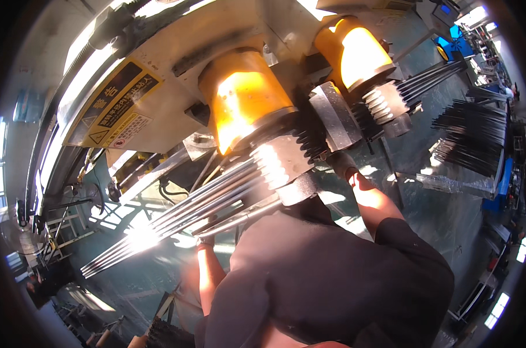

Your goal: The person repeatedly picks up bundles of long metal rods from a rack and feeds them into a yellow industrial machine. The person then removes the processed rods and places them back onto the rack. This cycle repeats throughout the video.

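Observation:
A bundle of long shiny metal rods [176,217] slants from the lower left up into a grooved roller block [280,159] under a yellow cylinder [245,95]. My left hand [204,238], in a dark glove, is closed around the near end of one rod [239,219] just below the bundle. My right hand [339,162], in a grey glove, reaches up under the dark toothed part between the two roller blocks; its fingers are hidden there. My dark-sleeved torso fills the lower middle.
A second yellow cylinder [358,52] and roller block [384,101] sit to the right, with dark rods [431,78] sticking out. More dark rods [471,133] lie stacked at far right. A yellow warning label [115,104] is on the machine housing. The floor is green.

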A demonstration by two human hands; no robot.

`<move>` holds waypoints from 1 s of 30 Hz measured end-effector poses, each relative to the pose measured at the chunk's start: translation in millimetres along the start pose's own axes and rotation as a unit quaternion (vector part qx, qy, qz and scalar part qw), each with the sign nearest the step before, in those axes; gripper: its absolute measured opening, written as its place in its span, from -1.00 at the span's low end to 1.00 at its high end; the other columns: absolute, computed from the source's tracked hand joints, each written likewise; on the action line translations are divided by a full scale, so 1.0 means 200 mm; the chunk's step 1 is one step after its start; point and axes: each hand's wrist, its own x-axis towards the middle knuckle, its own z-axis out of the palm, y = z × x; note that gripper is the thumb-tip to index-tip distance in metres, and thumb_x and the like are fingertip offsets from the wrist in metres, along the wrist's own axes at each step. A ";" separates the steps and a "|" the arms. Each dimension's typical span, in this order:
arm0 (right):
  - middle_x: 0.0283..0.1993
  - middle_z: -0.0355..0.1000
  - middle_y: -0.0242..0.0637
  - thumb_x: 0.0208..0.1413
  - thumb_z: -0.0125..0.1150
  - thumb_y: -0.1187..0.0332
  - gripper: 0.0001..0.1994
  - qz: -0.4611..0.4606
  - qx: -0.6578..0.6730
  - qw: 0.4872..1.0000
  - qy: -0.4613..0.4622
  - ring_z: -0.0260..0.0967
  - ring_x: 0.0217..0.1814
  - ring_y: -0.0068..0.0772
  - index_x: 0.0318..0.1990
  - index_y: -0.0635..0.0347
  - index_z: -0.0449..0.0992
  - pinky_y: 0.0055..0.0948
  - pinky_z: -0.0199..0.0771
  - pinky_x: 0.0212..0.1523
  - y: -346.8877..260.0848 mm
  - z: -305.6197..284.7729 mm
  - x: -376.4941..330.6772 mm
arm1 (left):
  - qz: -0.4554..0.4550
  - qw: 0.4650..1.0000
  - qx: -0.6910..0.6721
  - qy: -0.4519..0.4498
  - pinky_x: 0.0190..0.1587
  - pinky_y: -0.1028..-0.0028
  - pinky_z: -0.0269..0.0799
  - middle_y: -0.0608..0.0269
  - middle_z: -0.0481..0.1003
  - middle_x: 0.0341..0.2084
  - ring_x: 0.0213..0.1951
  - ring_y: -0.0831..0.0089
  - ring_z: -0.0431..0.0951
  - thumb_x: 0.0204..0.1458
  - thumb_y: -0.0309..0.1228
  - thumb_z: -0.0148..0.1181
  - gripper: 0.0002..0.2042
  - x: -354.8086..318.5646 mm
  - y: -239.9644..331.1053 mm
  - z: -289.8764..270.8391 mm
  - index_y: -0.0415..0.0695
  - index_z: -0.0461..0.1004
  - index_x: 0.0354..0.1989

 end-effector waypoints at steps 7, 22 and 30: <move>-0.12 0.65 0.02 0.26 0.19 -0.03 -0.57 0.070 0.043 0.996 0.039 0.63 -0.05 0.01 -0.07 0.18 0.69 -0.17 0.57 0.00 0.15 0.38 -0.39 | -0.007 0.950 -0.296 0.094 -0.31 0.37 0.61 0.03 0.65 -0.21 -0.34 0.26 0.67 0.29 -0.29 0.20 -0.68 -0.01 0.18 -0.02 -0.16 0.46 0.14; 0.05 0.60 0.03 0.11 0.28 -0.06 -0.50 0.142 0.094 0.985 0.017 0.55 0.14 0.05 -0.05 0.21 0.70 -0.14 0.52 0.17 0.29 0.74 -1.07 | -0.101 0.978 -0.179 0.042 -0.17 0.37 0.54 0.21 0.59 -0.23 -0.22 0.34 0.60 0.12 -0.35 0.27 -0.74 -0.23 -0.35 0.01 -0.07 0.52 -0.03; -0.19 0.59 -0.12 0.25 0.07 0.38 -0.80 0.032 0.261 0.927 0.269 0.50 -0.16 -0.20 -0.09 0.17 0.59 -0.27 0.44 -0.15 -0.54 -0.02 -0.85 | 0.237 0.953 0.022 0.190 0.05 0.21 0.36 0.11 0.49 -0.20 -0.01 0.22 0.47 0.31 -0.25 0.00 -0.80 -0.15 -0.15 -0.47 -0.03 0.46 -0.04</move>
